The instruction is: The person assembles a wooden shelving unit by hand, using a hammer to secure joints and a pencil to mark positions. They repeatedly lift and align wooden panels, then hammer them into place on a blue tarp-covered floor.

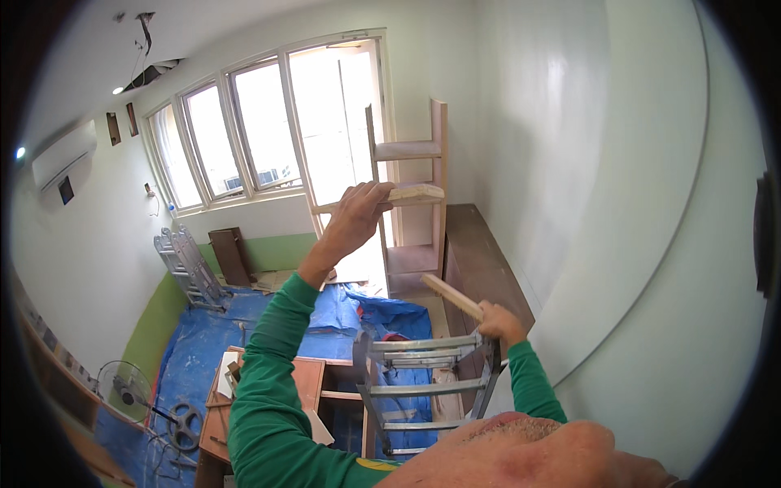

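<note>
While the left hand (pixel 358 213) is clamped on a wood strip (pixel 407 195) held against the shelf frame (pixel 407 150) by the window (pixel 268 122), the right hand (pixel 498 320) grips a wooden handle (pixel 451 296). It rests at the ladder's (pixel 423 382) top right corner.

Head view from atop a metal stepladder (pixel 423 382). The left hand (pixel 358 215) grips a pale wooden strip (pixel 407 195) held across a tall wooden shelf frame (pixel 411 187) by the far window (pixel 268 122). The right hand (pixel 498 320) holds a short wooden piece (pixel 451 296) over the ladder top. Below, a blue tarpaulin (pixel 203 342) covers the floor.
</note>
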